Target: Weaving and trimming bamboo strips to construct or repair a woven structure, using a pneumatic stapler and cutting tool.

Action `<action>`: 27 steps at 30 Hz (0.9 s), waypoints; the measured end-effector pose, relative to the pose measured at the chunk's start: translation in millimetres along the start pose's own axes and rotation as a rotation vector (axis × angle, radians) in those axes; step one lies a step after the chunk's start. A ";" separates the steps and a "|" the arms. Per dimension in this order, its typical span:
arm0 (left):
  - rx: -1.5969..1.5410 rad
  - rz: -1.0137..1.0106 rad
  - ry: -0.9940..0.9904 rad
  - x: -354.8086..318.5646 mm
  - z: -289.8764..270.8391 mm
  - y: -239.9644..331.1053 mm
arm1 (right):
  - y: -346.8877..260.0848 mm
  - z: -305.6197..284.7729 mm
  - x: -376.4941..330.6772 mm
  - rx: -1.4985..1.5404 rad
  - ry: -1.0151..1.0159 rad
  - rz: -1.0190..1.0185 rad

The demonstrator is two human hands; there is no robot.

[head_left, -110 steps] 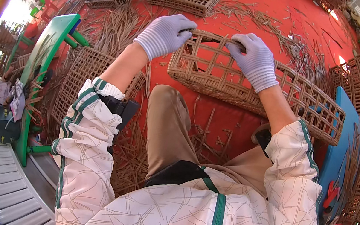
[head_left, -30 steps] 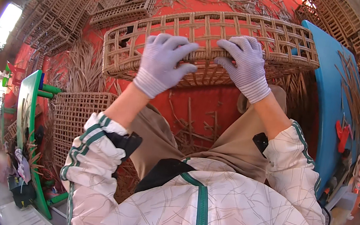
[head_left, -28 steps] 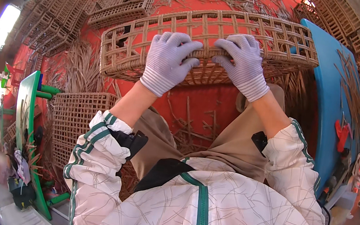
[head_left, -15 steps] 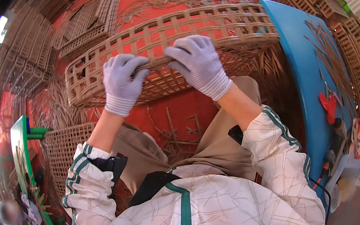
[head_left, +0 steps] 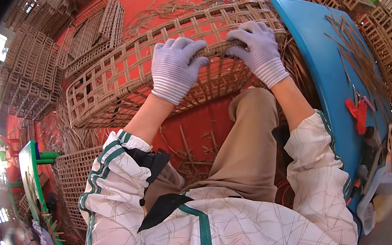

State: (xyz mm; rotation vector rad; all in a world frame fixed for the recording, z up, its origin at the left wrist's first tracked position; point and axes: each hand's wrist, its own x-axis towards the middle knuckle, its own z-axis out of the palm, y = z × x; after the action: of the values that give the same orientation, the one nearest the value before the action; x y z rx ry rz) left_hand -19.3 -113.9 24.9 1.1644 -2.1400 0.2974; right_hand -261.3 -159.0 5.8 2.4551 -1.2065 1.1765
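Note:
In front of me a long brown woven basket [head_left: 128, 69] with an open lattice lies at a slant over the red floor. My left hand [head_left: 176, 69], in a striped pale-lavender knit glove, is closed on the near rim around its middle, thumb and forefinger pinching the edge. Farther right along that same rim, my right hand [head_left: 260, 51], gloved alike, grips with bent fingers. The rim between the two hands looks slightly bowed. What lies under the fingers is hidden.
A blue table [head_left: 313, 49] on the right carries loose brown strips [head_left: 355, 57] and red-handled scissors [head_left: 357, 115]. Stacked woven baskets [head_left: 29, 67] stand at the left, more at the far right. A green-edged stand [head_left: 33, 174] is at lower left. Strip scraps litter the red floor.
Both hands have shifted right along the basket's rim, still gripping it. The basket has moved slightly, and the whole view has turned a little.

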 end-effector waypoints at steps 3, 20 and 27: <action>-0.084 -0.022 0.045 3.6 5.8 -0.1 | 5.5 6.5 -2.5 0.065 0.054 0.002; 0.034 0.065 0.028 22.2 24.6 21.5 | 37.6 -29.0 -11.9 0.073 0.107 0.046; -0.026 -0.004 -0.009 29.6 33.1 14.6 | 81.9 -50.5 -26.1 -0.151 -0.048 0.093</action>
State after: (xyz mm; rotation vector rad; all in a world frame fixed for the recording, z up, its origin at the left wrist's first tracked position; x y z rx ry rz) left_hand -57.1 -141.0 21.2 1.1573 -2.1423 0.2618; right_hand -359.8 -174.6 6.3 2.3517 -1.3831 1.0133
